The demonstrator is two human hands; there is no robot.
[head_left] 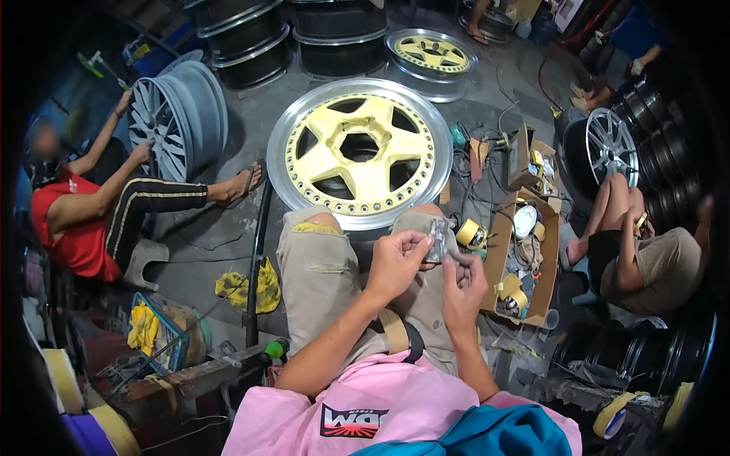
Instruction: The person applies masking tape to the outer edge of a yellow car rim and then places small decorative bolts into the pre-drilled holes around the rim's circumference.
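Note:
My left hand (pixel 403 262) is closed on a small, grey, partly clear packet (pixel 436 237), held upright above my knees; its contents are too small to make out. My right hand (pixel 464 277) is closed, fingertips pinched at the packet's lower right edge. Just beyond lies a big wheel with a yellow-covered five-spoke centre (pixel 319 152) and a polished silver rim, my knees at its near edge. A tan roll of tape (pixel 394 332) rests in my lap.
Co-workers sit at left (pixel 76 228) beside a grey wheel (pixel 156 129) and at right (pixel 646 266) by a silver wheel (pixel 612 148). Cardboard boxes of tape (pixel 498 254) stand right of me. Stacked rims (pixel 243 53) are behind. A yellow rag (pixel 239 285) and dark bar (pixel 261 220) are at left.

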